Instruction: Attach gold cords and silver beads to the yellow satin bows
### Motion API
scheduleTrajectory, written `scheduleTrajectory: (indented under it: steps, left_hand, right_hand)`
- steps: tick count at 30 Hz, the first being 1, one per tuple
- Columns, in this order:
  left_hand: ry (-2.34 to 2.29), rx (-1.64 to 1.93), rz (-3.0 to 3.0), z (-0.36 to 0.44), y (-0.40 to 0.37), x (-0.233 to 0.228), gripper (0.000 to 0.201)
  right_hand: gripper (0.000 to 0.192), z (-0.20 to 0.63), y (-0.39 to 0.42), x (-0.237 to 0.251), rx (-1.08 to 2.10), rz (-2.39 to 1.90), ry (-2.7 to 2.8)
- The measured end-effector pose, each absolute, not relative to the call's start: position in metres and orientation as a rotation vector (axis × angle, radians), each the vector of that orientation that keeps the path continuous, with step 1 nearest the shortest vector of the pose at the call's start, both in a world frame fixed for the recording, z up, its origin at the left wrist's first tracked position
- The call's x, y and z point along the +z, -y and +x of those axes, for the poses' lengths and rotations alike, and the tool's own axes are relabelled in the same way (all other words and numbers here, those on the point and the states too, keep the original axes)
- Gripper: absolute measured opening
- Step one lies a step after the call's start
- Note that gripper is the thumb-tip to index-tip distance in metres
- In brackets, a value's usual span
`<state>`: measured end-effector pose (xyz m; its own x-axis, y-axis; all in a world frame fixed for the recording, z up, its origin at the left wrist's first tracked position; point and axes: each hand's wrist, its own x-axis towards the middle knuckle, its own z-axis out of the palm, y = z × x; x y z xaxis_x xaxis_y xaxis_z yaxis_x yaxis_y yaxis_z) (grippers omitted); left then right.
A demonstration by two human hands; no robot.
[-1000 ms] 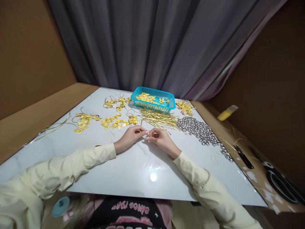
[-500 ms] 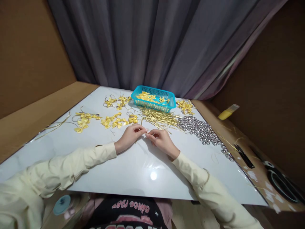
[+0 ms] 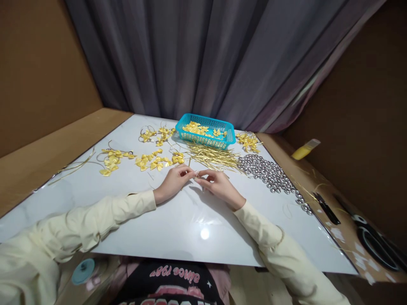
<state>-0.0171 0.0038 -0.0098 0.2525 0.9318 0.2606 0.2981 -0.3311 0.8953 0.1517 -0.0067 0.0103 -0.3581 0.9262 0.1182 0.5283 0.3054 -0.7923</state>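
My left hand (image 3: 173, 183) is closed, with thumb and forefinger pinching a thin gold twist tie; a short end of the tie (image 3: 182, 189) shows under the fingers. Tip to tip with it, my right hand (image 3: 220, 186) is closed too, thumb and forefinger around a tiny loop (image 3: 197, 176) that looks like part of the same tie. Its detail is too small to make out. Just beyond the hands lies a pile of gold twist ties (image 3: 213, 157). Yellow ribbon bows (image 3: 156, 163) are spread left of the pile, and silver bells or beads (image 3: 267, 173) to its right.
A blue basket (image 3: 231, 137) holding yellow bows stands at the back of the white table (image 3: 152, 233). More bows (image 3: 111, 161) with wire lie at left. Along the right edge are black snips (image 3: 327, 208), large scissors (image 3: 375, 243) and a yellow-filled tube (image 3: 305, 149).
My right hand has turned slightly, its fingers spreading a little so the tiny loop shows between the fingertips. The left hand stays nearly still.
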Motion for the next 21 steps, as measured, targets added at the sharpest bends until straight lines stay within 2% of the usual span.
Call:
scheduleTrajectory:
  steps: [7,14,21]
  left_hand:
    - [-1.106,1.082,1.779,-0.017,-0.003,-0.009,0.025]
    - [-1.058,1.045,1.640,-0.017,-0.005,-0.010,0.032]
    - [-0.939,0.947,1.493,-0.019,-0.005,-0.010,0.034]
  right_hand:
    - [0.028,0.149,0.007,0.006,0.750,-1.231,2.092]
    - [0.021,0.146,0.010,-0.004,0.488,-1.158,2.177]
    - [0.018,0.144,0.013,0.001,0.415,-1.140,2.120]
